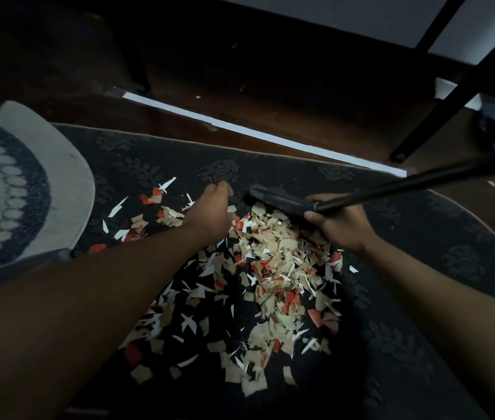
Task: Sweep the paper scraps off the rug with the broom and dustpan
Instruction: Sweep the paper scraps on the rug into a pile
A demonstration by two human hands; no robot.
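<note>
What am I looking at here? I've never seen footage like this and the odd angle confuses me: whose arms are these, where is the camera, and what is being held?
There is no machine here. A person wears one wide-angle camera on the head, looking forward and down, so the two arms reaching in from below are their own.

On the floor lies a dark patterned rug, covered with a heap of torn paper scraps in tan, white and red. A lighter round mat lies at the left.

The right hand has its grip closed on a black broom, low down where the long handle meets the head. The left hand reaches over the scraps; it is loosely curled, and I cannot tell whether it holds anything. No dustpan is clearly visible.
</note>
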